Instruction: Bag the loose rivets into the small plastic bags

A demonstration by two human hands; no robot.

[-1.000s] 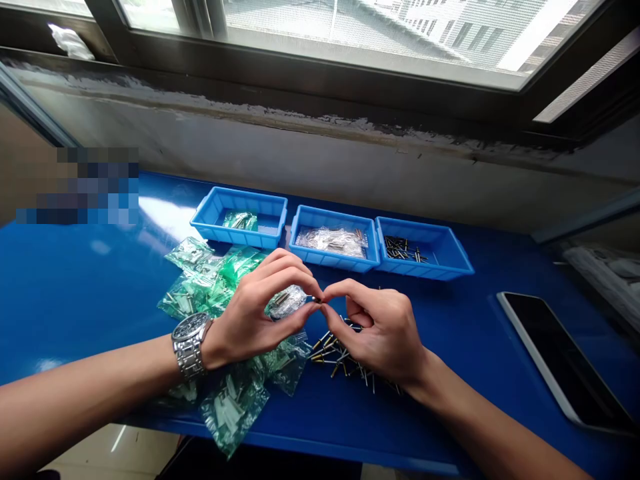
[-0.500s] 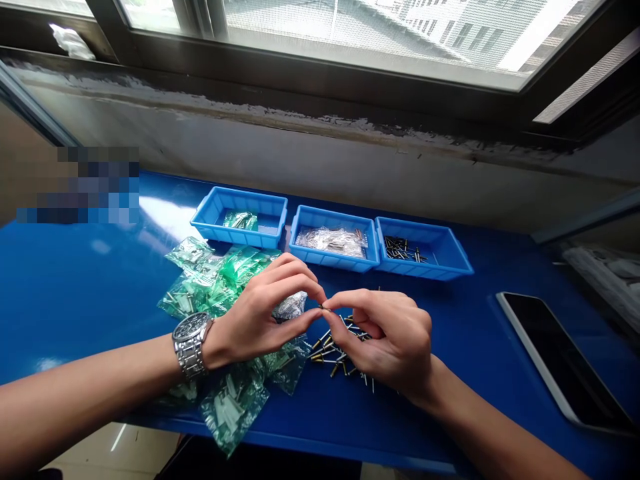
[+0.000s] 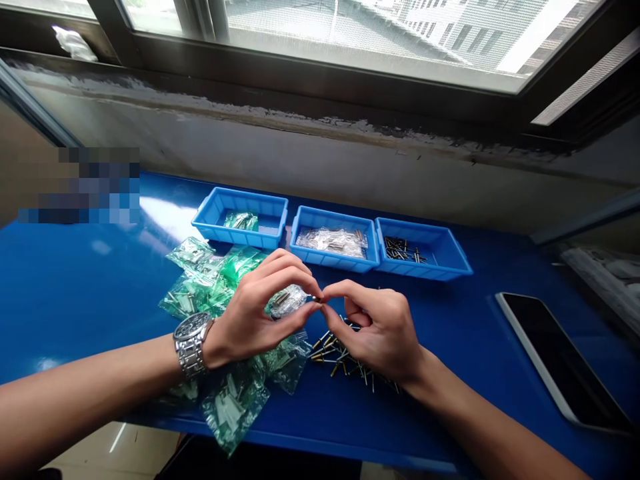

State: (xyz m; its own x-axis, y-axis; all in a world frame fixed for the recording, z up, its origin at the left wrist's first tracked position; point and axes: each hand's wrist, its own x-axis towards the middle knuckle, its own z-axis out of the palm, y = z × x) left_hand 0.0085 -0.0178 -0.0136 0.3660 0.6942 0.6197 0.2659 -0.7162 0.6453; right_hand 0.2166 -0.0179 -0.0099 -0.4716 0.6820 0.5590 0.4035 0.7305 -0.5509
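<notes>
A glossy blue table [image 3: 75, 287] runs beneath a stained grey wall [image 3: 320, 160] and a dark-framed window [image 3: 350, 40]. A tablet [image 3: 560, 360] lies at the right. Three blue bins [image 3: 330, 233] stand in a row at the back. Green plastic bags [image 3: 220, 293] spread under the left hand [image 3: 255, 317], which cups a small clear bag [image 3: 286, 300] with metal pieces inside. Loose rivets [image 3: 340, 353] lie beneath the right hand [image 3: 377, 330]. Both hands pinch thumb against forefinger, tips meeting on a tiny rivet [image 3: 319, 301] at the bag's mouth, above the table.
</notes>
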